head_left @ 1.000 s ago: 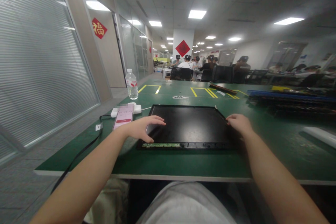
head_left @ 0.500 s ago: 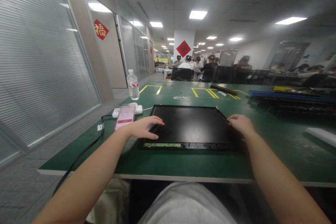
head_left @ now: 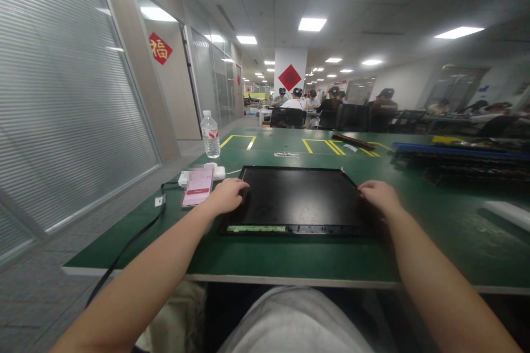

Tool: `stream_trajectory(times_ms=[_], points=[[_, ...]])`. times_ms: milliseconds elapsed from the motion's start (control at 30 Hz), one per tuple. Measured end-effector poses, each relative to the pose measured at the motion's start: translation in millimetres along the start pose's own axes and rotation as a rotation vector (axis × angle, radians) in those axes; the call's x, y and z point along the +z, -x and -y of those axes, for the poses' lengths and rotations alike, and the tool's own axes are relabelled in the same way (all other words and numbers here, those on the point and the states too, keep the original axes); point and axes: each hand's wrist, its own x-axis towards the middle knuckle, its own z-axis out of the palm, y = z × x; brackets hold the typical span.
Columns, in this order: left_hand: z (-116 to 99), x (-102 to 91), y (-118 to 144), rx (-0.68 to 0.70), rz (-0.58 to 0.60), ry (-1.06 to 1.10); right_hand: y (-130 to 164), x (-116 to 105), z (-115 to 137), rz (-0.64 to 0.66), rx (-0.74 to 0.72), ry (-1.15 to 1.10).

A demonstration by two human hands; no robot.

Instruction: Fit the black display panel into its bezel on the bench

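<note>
Beyond the black panel (head_left: 300, 193), a red 福 sign (head_left: 160, 49)

Between the black panel (head_left: 298, 193) and the near edge of the green surface (head_left: 298, 256), a bare strip leaves passage. Phone (head_left: 199, 190) and bottle (head_left: 212, 140) obstruct the left edge; the blue-topped stack (head_left: 451, 162) blocks the far right, and a white bar (head_left: 507, 214) lies near the right edge.

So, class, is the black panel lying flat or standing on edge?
Flat: the black panel lies on the green table, broad face upward, left hand and right hand at opposite sides.
</note>
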Motion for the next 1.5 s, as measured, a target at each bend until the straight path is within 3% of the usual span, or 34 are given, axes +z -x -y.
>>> stream_trajectory(times_ms=[267, 667, 967, 1367, 1500], points=[[1, 3.5, 0, -0.093, 0.001, -0.004, 1, 0, 3, 0.039, 0.015, 0.025], [-4, 1.6, -1, -0.099, 0.031, 0.031, 0, 3, 4, 0.040, -0.005, 0.038], [6, -2.7, -1, -0.047, 0.024, 0.150, -1, 4, 3, 0.039, -0.003, 0.012], [6, 7.1, -4, -0.121, -0.028, 0.151, 1, 3, 4, 0.036, 0.014, 0.000], [4, 7.1, -4, -0.185, 0.010, 0.111, 0, 3, 3, 0.018, 0.008, -0.006]])
